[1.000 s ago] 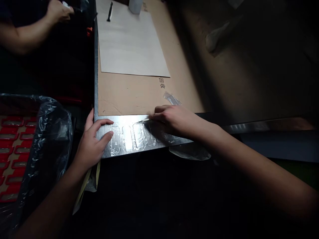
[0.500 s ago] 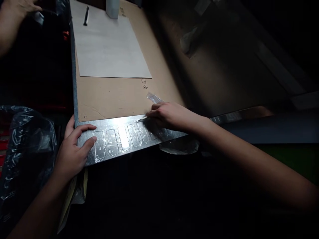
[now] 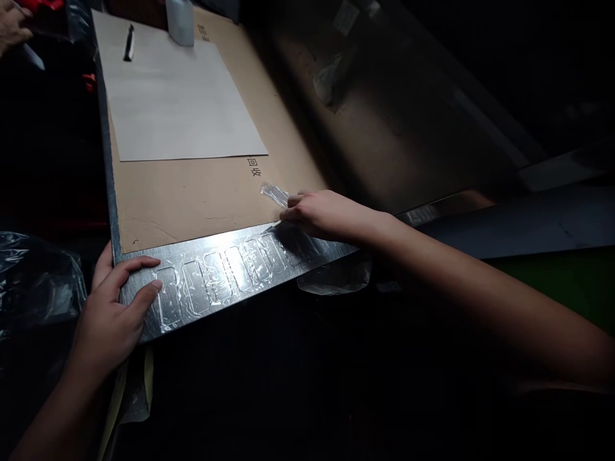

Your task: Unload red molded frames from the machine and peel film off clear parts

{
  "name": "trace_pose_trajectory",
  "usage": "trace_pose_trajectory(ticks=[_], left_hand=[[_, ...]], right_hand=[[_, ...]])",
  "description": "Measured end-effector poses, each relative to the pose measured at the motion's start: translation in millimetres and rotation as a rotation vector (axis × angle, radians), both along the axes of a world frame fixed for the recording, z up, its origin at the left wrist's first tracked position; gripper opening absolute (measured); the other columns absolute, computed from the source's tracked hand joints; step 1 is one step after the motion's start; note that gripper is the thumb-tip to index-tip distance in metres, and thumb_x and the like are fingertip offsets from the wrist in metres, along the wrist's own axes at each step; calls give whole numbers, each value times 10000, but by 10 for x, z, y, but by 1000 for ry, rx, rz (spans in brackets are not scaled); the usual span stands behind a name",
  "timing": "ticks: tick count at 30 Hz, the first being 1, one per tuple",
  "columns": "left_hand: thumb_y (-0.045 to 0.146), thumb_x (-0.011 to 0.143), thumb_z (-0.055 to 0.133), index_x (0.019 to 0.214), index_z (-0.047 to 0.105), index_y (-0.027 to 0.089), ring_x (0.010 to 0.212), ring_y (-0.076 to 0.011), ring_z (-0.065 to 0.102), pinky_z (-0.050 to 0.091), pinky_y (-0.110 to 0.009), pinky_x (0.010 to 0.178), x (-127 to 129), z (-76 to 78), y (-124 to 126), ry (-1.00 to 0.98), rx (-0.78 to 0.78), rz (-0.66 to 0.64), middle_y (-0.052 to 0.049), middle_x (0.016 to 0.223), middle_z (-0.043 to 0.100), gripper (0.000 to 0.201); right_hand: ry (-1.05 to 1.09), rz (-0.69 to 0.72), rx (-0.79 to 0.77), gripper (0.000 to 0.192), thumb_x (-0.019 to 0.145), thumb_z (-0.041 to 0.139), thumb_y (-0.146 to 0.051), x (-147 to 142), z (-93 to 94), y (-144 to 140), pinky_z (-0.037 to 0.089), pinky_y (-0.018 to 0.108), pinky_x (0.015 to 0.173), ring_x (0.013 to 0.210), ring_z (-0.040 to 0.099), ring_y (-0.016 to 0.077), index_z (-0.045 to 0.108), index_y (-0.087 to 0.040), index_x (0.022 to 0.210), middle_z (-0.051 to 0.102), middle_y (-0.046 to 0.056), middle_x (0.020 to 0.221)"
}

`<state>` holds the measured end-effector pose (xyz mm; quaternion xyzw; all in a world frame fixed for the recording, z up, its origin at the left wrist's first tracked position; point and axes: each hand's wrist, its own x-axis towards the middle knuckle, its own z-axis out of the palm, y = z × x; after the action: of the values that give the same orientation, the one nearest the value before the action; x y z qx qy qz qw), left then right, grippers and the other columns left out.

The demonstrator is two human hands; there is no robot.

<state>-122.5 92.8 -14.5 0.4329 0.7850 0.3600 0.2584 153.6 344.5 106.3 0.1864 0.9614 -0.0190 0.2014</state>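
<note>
The bench runs away from the viewer, its far right side lost in shadow. On it lies a brown cardboard sheet with two printed characters near its middle, and on the far part of that cardboard rests a white paper sheet bearing a small dark pen-like object and, at its far edge, a pale bottle. Along the near edge of the bench lies a shiny metal strip carrying a row of clear rounded-rectangle film pieces (glossy, wrinkled at the edges). Dark crumpled plastic wrap sits left of the bench. The left hand presses flat on the strip's left end, fingers spread, thumb hooked over the far edge. The right hand rests at the strip's far edge, fingers pinched together on a thin pale stick whose tip touches the strip. A scrap of clear film lies just beyond that hand. Another person's hand shows at the top left corner.
</note>
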Motion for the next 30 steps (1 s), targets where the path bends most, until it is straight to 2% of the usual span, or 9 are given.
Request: trace_pose_trajectory(ticks=[6, 13, 19, 22, 24, 26, 27, 28, 30], left_hand=[[508, 894, 628, 1118, 680, 339, 1475, -368, 384, 360, -613, 1198, -46, -45, -3, 27, -4, -19, 51, 1633, 336, 286], [496, 886, 633, 1109, 678, 340, 1414, -376, 463, 372, -635, 1179, -57, -50, -1, 44, 4, -22, 29, 1603, 378, 276], [490, 887, 641, 1117, 683, 316, 1437, -379, 436, 349, -608, 1206, -31, -25, -17, 24, -3, -13, 23, 1647, 317, 291], [492, 894, 653, 1113, 700, 322, 1487, -391, 356, 352, -615, 1202, 33, 24, -30, 77, 5, 23, 44, 1686, 236, 281], [472, 901, 663, 1081, 722, 302, 1521, -397, 283, 335, -613, 1211, 78, 53, -34, 209, 108, 29, 36, 1691, 224, 254], [409, 930, 653, 1051, 733, 250, 1521, -395, 280, 309, -594, 1227, 101, 68, -30, 380, 263, -30, -29, 1658, 315, 216], [372, 949, 641, 1041, 732, 227, 1501, -389, 323, 313, -581, 1224, 101, 72, -26, 452, 324, -74, -67, 1604, 410, 194], [339, 966, 630, 1030, 728, 214, 1453, -377, 403, 339, -566, 1202, 94, 75, -20, 505, 360, -116, -91, 1508, 525, 171], [300, 985, 623, 1007, 717, 216, 1256, -326, 586, 433, -507, 1094, 71, 87, -7, 546, 366, -174, -77, 1246, 694, 127]], right_hand=[[-7, 3, 38, 339, 958, 493, -100, 96, -1, 55, 293, 300, 628, 845, 569, 188, 753, -205, 1149, 695, 75, 951], [-28, 8, 76, 379, 940, 491, -74, 189, 11, 150, 304, 302, 630, 826, 564, 183, 764, -207, 1167, 704, 80, 976], [-20, 10, 145, 331, 967, 481, -119, 417, -21, 330, 295, 307, 628, 844, 552, 200, 776, -199, 1096, 700, 93, 948], [32, -51, 104, 313, 986, 481, -171, 523, -27, 322, 325, 300, 638, 852, 587, 205, 771, -198, 1101, 710, 95, 948], [131, -157, 47, 293, 979, 504, -206, 580, -59, 267, 380, 295, 676, 857, 624, 204, 769, -194, 1103, 727, 98, 983], [270, -296, -23, 284, 959, 535, -237, 632, -141, 184, 435, 298, 733, 875, 660, 211, 764, -171, 1112, 741, 109, 1039], [339, -365, -60, 290, 954, 543, -256, 657, -204, 135, 454, 302, 758, 887, 674, 217, 760, -158, 1119, 747, 114, 1057], [404, -430, -92, 301, 952, 547, -277, 681, -282, 84, 466, 305, 771, 890, 684, 222, 756, -147, 1124, 752, 116, 1056], [522, -568, -124, 318, 959, 542, -321, 722, -467, -19, 475, 308, 757, 859, 691, 223, 758, -140, 1104, 763, 107, 1007]])
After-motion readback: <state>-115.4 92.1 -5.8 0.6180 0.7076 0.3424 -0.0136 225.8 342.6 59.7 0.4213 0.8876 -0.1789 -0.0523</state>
